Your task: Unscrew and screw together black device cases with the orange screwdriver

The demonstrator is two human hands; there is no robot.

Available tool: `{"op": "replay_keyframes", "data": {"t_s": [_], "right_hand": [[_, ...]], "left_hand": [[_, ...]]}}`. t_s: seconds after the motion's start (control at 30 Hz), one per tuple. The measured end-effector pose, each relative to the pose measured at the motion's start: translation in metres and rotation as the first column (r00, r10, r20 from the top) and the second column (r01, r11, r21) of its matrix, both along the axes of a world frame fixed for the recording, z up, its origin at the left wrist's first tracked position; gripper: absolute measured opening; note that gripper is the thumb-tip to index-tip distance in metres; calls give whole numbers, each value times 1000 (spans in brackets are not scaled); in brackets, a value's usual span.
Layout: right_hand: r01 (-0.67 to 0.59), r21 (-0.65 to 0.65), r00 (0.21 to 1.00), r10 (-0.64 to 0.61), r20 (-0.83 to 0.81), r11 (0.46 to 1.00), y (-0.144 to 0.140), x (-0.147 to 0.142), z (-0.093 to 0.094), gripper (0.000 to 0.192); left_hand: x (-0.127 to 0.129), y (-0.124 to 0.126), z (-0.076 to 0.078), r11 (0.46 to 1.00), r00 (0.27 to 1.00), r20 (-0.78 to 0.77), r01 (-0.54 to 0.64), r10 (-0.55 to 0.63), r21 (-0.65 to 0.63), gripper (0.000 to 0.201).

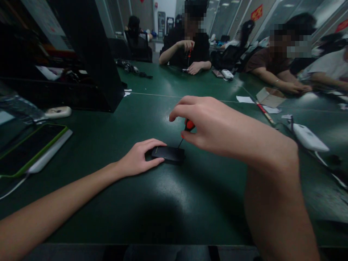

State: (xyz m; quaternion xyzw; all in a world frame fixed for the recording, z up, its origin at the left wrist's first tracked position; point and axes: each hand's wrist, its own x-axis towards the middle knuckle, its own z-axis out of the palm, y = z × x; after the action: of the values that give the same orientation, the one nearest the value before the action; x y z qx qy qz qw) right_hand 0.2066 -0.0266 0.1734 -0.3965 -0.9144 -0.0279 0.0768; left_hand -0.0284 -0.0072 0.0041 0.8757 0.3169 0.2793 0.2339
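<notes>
A small black oblong device (171, 154) lies flat on the green table (152, 206). My left hand (141, 157) grips its left end, thumb along the near side and fingers along the far side. Above and to the right, my right hand (203, 121) is closed around the red and black handle of a screwdriver (190, 125). The thin shaft slants down to the left, and its tip meets the device's top near the far right edge. Part of the handle is hidden by my fingers.
A phone in a green case (32, 148) lies at the left, beside a black upright frame (89, 54). To the right are a white power bank (310, 137) with a cable and a small open box (270, 97). Across the table a person (187, 47) holds another screwdriver.
</notes>
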Motion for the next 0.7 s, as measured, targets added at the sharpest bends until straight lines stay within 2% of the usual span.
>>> {"op": "replay_keyframes", "data": {"t_s": [0.13,0.33,0.53,0.7], "right_hand": [[40,8,999,-40,-1,999,2,-2,-2,27],[8,11,1000,-8,-3,1000,0,-8,-2,23],[110,120,994,-111,-2,987,0,-10,-6,21],[6,31,1000,-5,-7,1000,-7,-13,2,29]], "left_hand": [[0,0,0,1000,1000,10,2,-2,-8,39],[0,0,0,1000,1000,15,1,-1,-2,39],[1,0,1,1000,1000,7,-3,3,-4,38],[1,0,1,1000,1000,12,2,-2,-10,39]]}}
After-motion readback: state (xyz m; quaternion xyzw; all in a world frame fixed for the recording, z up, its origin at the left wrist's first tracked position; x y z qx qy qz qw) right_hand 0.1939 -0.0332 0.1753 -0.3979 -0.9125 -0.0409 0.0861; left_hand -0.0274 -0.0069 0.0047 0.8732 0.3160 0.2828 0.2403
